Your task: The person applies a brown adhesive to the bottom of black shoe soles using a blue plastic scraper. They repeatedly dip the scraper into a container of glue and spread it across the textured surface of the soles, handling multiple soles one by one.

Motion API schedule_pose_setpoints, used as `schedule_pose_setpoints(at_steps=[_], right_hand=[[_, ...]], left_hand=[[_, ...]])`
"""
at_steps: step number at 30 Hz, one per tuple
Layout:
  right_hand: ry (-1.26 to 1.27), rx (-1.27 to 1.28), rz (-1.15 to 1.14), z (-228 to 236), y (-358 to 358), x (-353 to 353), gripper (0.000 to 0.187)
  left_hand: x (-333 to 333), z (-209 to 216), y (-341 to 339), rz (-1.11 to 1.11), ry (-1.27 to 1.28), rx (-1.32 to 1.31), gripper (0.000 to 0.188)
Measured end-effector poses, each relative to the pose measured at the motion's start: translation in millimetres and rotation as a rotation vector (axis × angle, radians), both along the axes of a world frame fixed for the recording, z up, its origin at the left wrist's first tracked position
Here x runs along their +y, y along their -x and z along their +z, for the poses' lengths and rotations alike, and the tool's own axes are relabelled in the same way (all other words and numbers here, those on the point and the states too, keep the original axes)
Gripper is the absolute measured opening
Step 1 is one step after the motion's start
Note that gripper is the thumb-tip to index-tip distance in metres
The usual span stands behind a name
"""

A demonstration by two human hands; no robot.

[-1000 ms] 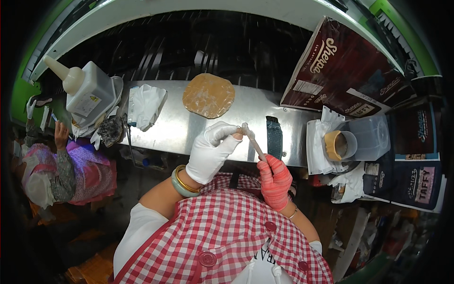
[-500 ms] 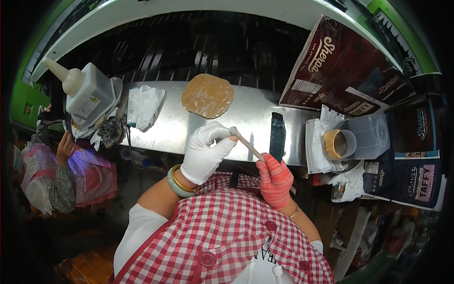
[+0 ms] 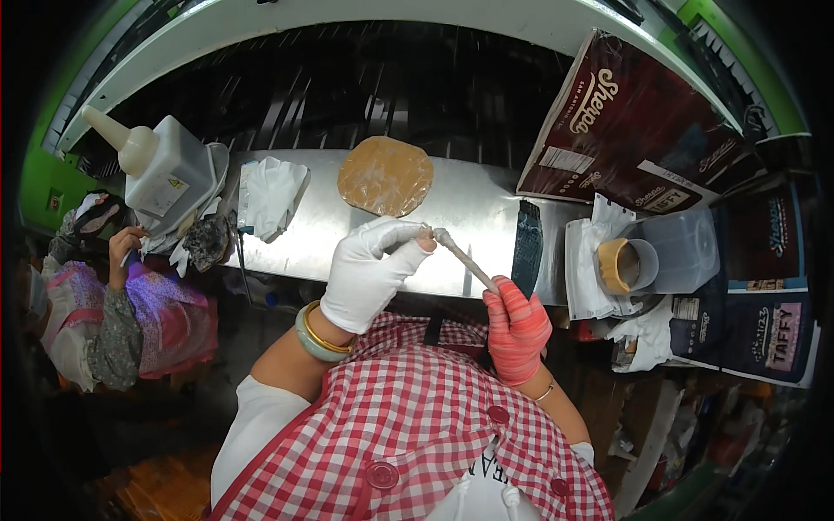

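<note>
My right hand [image 3: 519, 332], in a red striped glove, grips the lower end of a thin stick [image 3: 469, 262] with a lumpy, wrapped-looking tip. My left hand [image 3: 372, 273] wears a white glove with bare fingertips showing. Its thumb and forefinger are pinched together right beside the stick's tip; whether something small is between them cannot be made out. Beyond my hands, a round tan disc [image 3: 385, 176] under clear, wrinkled film lies on the metal work surface [image 3: 465, 187]. A dark blue-green textured strip [image 3: 527, 247] lies on the metal, above my right hand.
To the left stand a white squeeze bottle [image 3: 169, 178] with a long nozzle and a folded white cloth [image 3: 271, 198]. At right are a clear plastic container [image 3: 682, 250], a yellow-rimmed cup [image 3: 618, 265] and dark red cardboard [image 3: 625, 130]. Another person [image 3: 130, 321] works at far left.
My left fingertips have come away from the stick's tip. My right hand has shifted slightly right with the stick. The dark strip has moved right along the metal.
</note>
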State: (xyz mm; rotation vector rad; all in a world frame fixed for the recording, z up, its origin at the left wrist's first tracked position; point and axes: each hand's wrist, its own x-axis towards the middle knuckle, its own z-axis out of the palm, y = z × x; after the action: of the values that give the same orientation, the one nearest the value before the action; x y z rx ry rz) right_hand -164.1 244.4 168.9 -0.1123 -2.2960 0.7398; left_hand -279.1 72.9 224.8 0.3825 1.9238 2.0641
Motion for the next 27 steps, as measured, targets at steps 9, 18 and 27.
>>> schedule_pose_setpoints(at_steps=[9, 18, 27], right_hand=[[0.004, 0.007, -0.017, -11.5, -1.9, 1.8, 0.030], [0.408, -0.204, 0.095, -13.6, -3.4, -4.8, 0.019], [0.356, -0.076, -0.016, -9.4, -4.9, -0.8, 0.020]], left_hand=[[12.5, -14.9, 1.6, 0.082, 0.283, 0.399, 0.008], [14.3, -35.5, -6.7, 0.018, 0.065, 0.286, 0.006], [3.4, -42.8, 33.1, 0.094, 0.145, 0.202, 0.016]])
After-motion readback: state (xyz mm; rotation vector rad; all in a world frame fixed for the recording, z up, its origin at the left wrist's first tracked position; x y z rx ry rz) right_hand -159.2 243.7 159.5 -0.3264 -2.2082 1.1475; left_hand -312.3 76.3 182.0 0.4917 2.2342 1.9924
